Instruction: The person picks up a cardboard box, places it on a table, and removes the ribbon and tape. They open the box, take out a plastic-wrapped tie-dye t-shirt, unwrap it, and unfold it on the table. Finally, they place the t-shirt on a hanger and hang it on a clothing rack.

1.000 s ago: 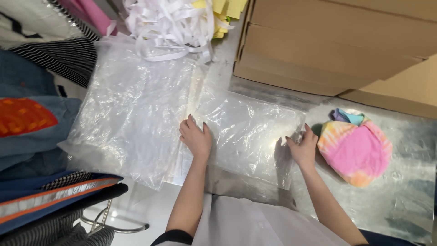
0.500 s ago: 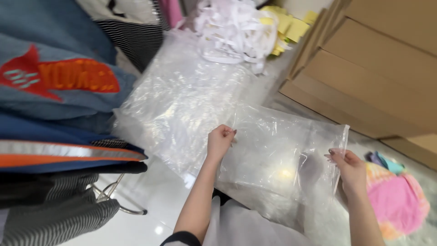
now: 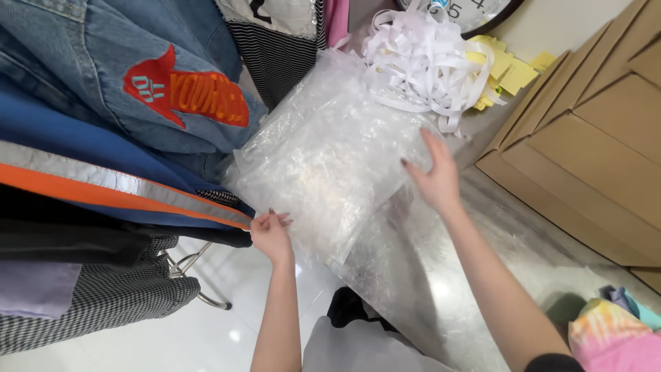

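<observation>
A counter (image 3: 551,241) covered with a clear plastic sheet (image 3: 441,289) carries everything here. A stack of clear plastic bags (image 3: 323,151) lies on it at the left, its near corner hanging past the counter's edge. Behind the stack sits a heap of white paper strips (image 3: 420,62), touching the bags' far edge, with yellow paper slips (image 3: 509,69) just beside it to the right. Flat brown cardboard boxes (image 3: 592,158) lie stacked along the right side. At the near right corner rests a tie-dyed cloth (image 3: 613,337) in pink, yellow and blue. Below the counter's left edge shows a glossy white floor (image 3: 138,337).
</observation>
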